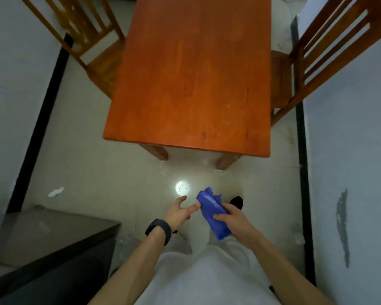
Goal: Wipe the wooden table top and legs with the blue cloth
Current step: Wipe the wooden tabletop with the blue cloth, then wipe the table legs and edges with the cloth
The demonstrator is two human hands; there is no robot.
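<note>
cloth (211, 214): rolled; fingers of our right hand (233, 222) clamped round it.
left hand (178, 211): fingers apart, just beside cloth.
tabletop (189, 73): ahead, well apart.

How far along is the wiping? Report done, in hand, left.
Done: nothing shows as wiped. In hand: the right hand grips the bunched blue cloth, the left hand open beside it, short of the table top. Left: the whole top and the legs, two visible at the near end.
</note>
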